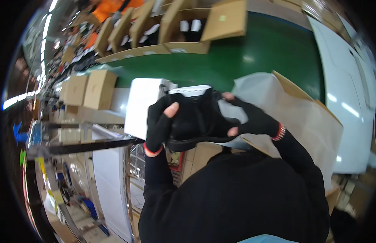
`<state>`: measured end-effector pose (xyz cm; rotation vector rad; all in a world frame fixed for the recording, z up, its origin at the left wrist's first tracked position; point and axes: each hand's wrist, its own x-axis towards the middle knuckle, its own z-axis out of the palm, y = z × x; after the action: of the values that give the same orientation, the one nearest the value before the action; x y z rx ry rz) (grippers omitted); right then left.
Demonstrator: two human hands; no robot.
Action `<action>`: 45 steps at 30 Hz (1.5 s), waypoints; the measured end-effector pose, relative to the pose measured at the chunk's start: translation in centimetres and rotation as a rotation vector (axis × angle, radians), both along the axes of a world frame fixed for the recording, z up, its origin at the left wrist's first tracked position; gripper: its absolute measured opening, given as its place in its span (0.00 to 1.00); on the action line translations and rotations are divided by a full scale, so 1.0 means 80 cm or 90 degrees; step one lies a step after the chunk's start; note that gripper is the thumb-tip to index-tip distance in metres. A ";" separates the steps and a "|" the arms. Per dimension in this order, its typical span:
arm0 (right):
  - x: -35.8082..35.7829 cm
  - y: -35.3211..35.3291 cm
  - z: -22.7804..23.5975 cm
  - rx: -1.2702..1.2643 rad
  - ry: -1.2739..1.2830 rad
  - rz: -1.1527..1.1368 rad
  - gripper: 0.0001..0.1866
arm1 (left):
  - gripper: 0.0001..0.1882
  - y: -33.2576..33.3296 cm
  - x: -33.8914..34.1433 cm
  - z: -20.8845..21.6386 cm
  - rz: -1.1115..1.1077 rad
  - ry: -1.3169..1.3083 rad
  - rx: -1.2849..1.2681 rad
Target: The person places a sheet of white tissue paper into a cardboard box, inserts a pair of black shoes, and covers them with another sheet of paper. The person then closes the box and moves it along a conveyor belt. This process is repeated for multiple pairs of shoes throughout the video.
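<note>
A black shoe (192, 121) is held up in front of my body, its dark sole edge towards me. My left hand (158, 124), in a black fingerless glove, is closed on the shoe's left end with the thumb over the upper. On the other side, my right hand (257, 119), gloved the same way, grips the right end between thumb and fingers. White card or paper (191, 90) with a row of dark marks shows along the shoe's far edge. A white sheet or box lid (141, 103) lies just beyond my left hand.
Right of the shoe stands an open carton (291, 87) lined with pale tissue paper (301, 125). A green conveyor surface (269, 52) runs behind, with open cardboard boxes (188, 46) holding black items. Closed brown boxes (99, 90) stand left. A metal rail (86, 148) juts in near my left arm.
</note>
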<state>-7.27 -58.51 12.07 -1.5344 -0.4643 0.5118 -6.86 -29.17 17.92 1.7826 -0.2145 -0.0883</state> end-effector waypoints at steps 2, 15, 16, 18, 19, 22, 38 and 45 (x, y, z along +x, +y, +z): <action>-0.001 0.006 0.023 0.043 0.135 0.057 0.34 | 0.17 -0.065 0.010 -0.034 -0.069 0.050 -0.041; -0.086 -0.190 -0.289 0.295 0.530 -0.820 0.33 | 0.34 -0.218 -0.038 -0.283 -0.344 -0.029 0.326; -0.085 -0.192 -0.303 0.323 0.521 -0.849 0.32 | 0.34 -0.220 -0.035 -0.286 -0.348 -0.022 0.326; -0.088 -0.182 -0.300 0.443 0.482 -0.831 0.32 | 0.35 -0.221 -0.034 -0.287 -0.350 -0.024 0.300; -0.078 -0.176 -0.301 0.468 0.476 -0.837 0.32 | 0.35 -0.220 -0.034 -0.288 -0.349 -0.023 0.287; -0.038 -0.160 -0.309 0.376 0.447 -0.894 0.33 | 0.36 -0.220 -0.046 -0.294 -0.391 -0.005 0.318; -0.232 -0.205 -0.161 0.234 0.093 -0.850 0.25 | 0.36 -0.192 -0.075 -0.268 -0.319 0.158 0.222; -0.603 -0.395 -0.057 -0.508 -0.078 -1.278 0.17 | 0.25 -0.223 -0.059 -0.193 -0.272 -0.260 0.197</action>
<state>-55.50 -90.11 7.50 -1.9325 1.3527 -1.0969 -11.59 -46.98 2.49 2.0229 -0.9174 -0.0635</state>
